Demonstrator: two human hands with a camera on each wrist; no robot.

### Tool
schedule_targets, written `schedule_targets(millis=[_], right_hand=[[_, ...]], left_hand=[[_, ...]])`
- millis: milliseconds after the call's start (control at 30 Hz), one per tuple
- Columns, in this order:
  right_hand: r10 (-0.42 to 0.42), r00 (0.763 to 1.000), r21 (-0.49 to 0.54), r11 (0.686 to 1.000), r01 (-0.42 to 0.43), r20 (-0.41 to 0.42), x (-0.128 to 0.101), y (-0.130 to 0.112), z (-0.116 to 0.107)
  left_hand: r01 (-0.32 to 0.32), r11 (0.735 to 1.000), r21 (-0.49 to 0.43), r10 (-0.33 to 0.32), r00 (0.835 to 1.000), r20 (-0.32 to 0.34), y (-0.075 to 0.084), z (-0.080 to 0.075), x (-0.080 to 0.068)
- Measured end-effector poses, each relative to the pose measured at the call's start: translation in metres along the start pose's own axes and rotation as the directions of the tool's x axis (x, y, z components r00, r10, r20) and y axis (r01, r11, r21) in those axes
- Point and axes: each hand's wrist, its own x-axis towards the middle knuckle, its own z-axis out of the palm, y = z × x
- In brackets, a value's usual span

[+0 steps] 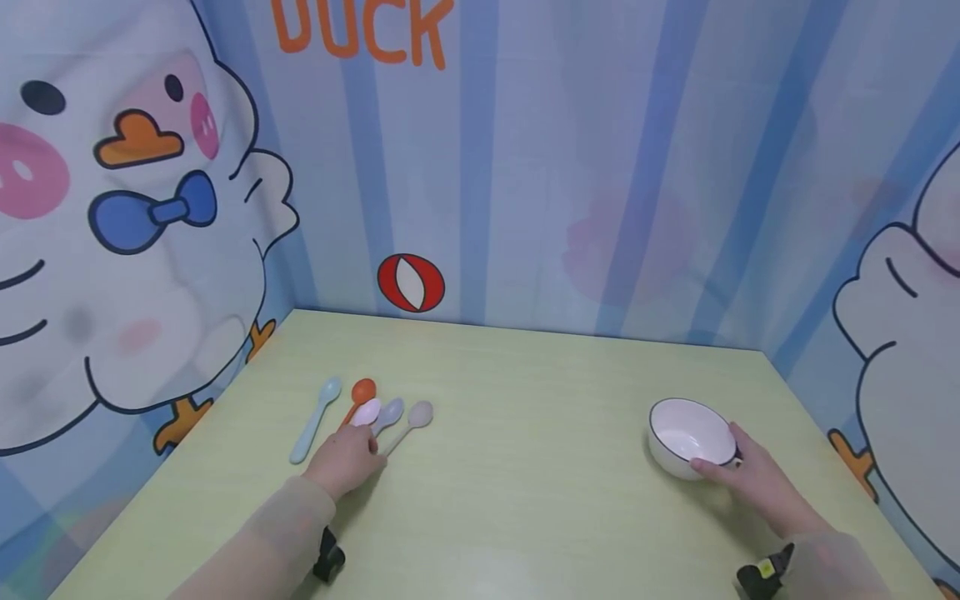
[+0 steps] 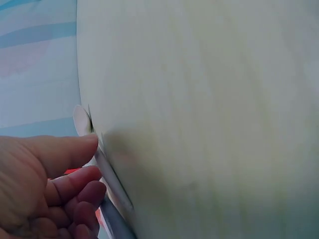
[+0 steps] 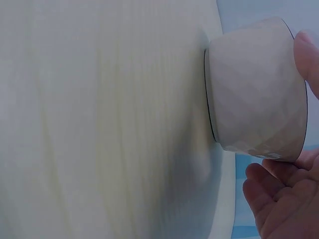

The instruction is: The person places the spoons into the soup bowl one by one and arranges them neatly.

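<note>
On the left of the table, my left hand [image 1: 347, 460] reaches over a loose fan of spoons. In the left wrist view its thumb and curled fingers stand apart around the handle of a pale beige spoon [image 2: 115, 181]; whether they touch it I cannot tell. A purple-grey spoon [image 1: 391, 412], a pink spoon [image 1: 367, 412] and an orange spoon [image 1: 363, 389] have handles partly hidden by this hand. The light blue spoon [image 1: 315, 421] lies further left. At the right, my right hand [image 1: 757, 479] grips a white dark-rimmed bowl [image 1: 678, 450], thumb on the near rim, fingers at the handle side.
The pale yellow-green table [image 1: 525, 467] stretches between the two hands. Behind it and at both sides hangs a blue striped cloth [image 1: 525, 167] printed with ducks. Dark wrist cameras sit below both hands.
</note>
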Motion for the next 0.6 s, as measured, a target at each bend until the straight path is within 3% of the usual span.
schedule_targets(millis=[367,600], right_hand=[[-0.041,0.999,0.035,0.999,0.041,-0.012,0.0,-0.01,0.013],[-0.099,0.995,0.049,0.994,0.101,-0.032,-0.001,-0.019,0.028]], left_hand=[[-0.024,0.997,0.067,0.024,1.0,0.004,0.009,0.001,-0.002],[-0.023,0.999,0.028,0.022,1.0,0.012,0.011,0.005,-0.001]])
